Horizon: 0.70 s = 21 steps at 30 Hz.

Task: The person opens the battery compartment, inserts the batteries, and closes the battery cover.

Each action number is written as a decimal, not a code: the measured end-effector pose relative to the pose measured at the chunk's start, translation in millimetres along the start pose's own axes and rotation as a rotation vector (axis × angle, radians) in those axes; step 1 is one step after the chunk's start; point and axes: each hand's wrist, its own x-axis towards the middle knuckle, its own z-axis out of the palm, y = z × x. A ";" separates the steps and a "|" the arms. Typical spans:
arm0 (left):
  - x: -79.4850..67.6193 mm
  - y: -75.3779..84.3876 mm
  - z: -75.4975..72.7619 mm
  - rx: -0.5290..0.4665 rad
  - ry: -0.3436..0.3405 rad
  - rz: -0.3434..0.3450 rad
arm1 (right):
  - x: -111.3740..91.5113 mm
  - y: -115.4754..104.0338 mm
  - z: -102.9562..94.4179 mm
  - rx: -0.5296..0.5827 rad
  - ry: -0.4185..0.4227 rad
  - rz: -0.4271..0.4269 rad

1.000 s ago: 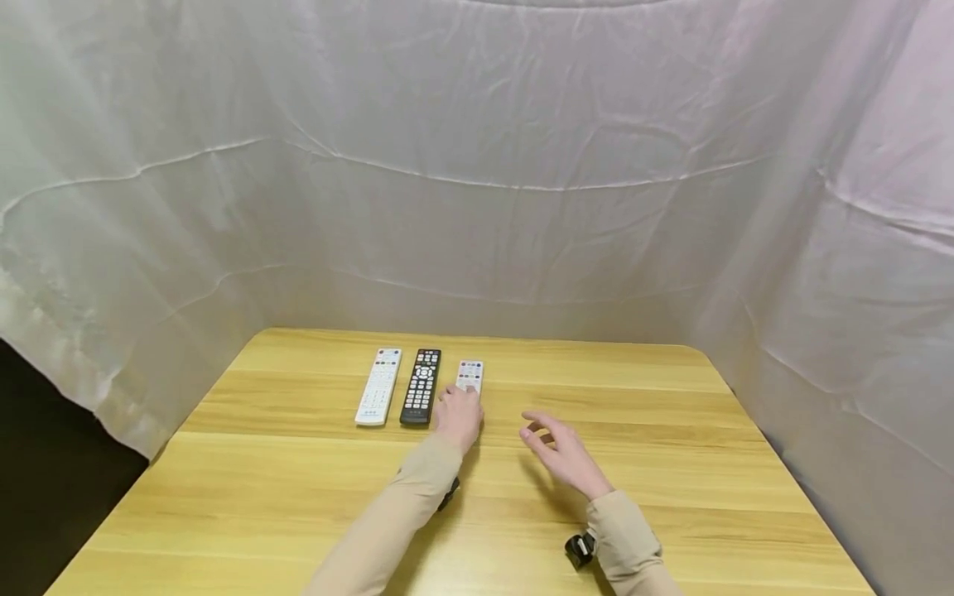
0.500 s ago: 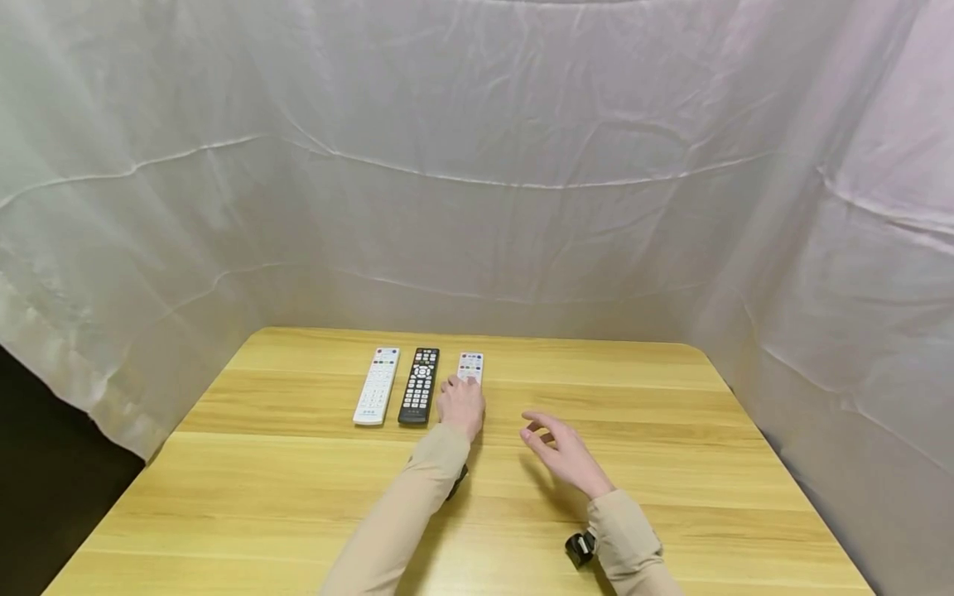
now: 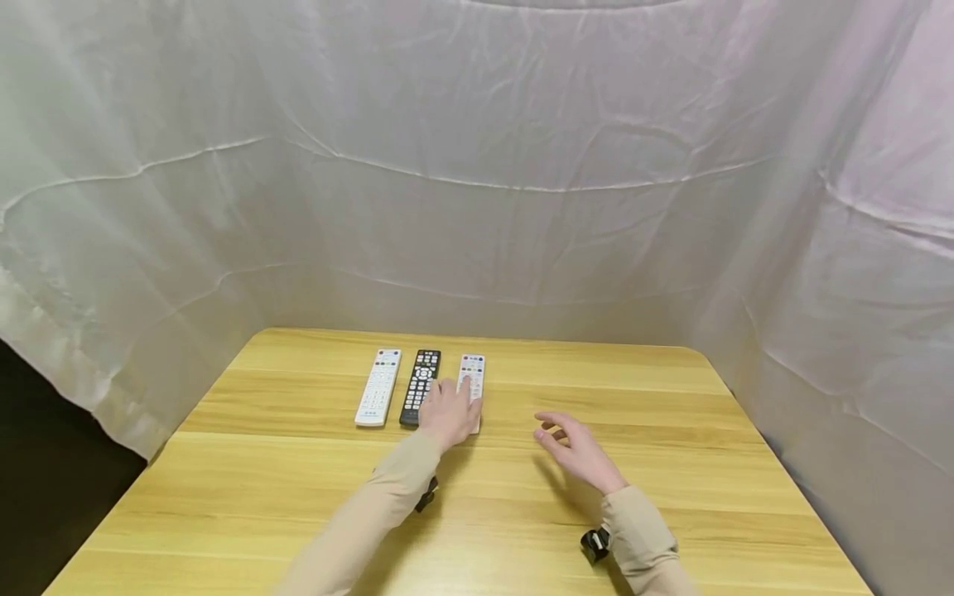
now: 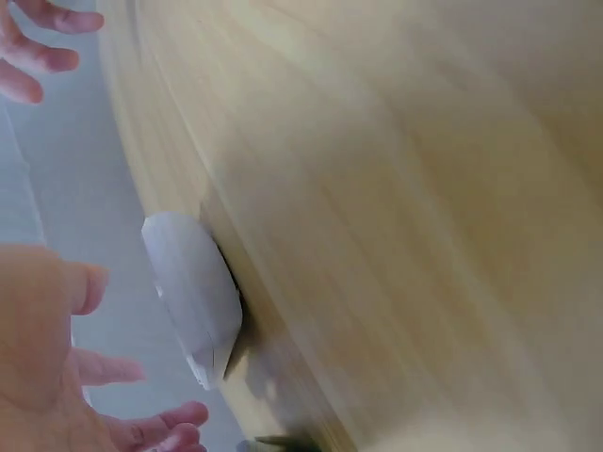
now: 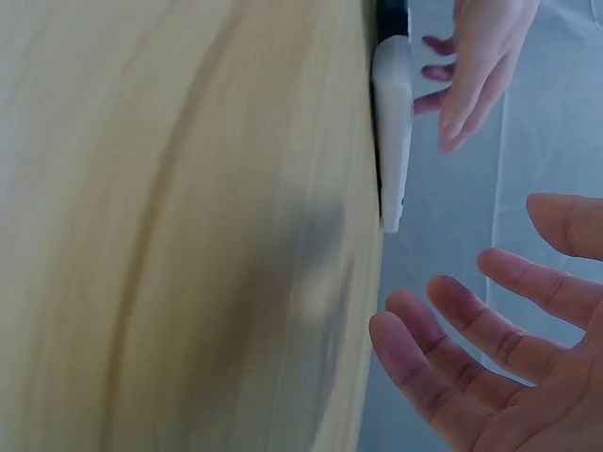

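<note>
Three remote controls lie side by side: a long white remote [image 3: 378, 387] on the left, a black remote [image 3: 421, 377] in the middle and a smaller white remote [image 3: 473, 372] on the right. My left hand [image 3: 449, 416] hovers over the near ends of the black and right-hand remotes and partly hides them. In the left wrist view its fingers are spread, apart from the white remote [image 4: 193, 292]. My right hand [image 3: 581, 454] hangs above the table to the right, fingers loosely bent and holding nothing.
The wooden table [image 3: 671, 414] carries the remotes near its far edge. Pale cloth curtains [image 3: 484, 232] surround its back and sides. A dark area [image 3: 60, 480] shows beyond the left edge.
My left hand has let go of the smaller white remote and drawn back to the left, uncovering more of it. That remote had slid slightly away. My right hand has shifted a little right.
</note>
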 end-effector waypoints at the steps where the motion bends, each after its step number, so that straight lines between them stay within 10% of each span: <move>1: -1.8 -3.0 -1.5 -0.011 0.000 0.011 | -0.7 1.3 -2.0 -0.010 -0.001 -0.002; 11: -21.5 -35.0 -16.0 -0.266 0.031 0.049 | -6.9 15.8 -19.3 -0.081 0.046 -0.070; 21: -32.9 -60.9 -30.1 -0.275 0.129 0.118 | -10.9 30.6 -29.2 -0.140 0.018 -0.130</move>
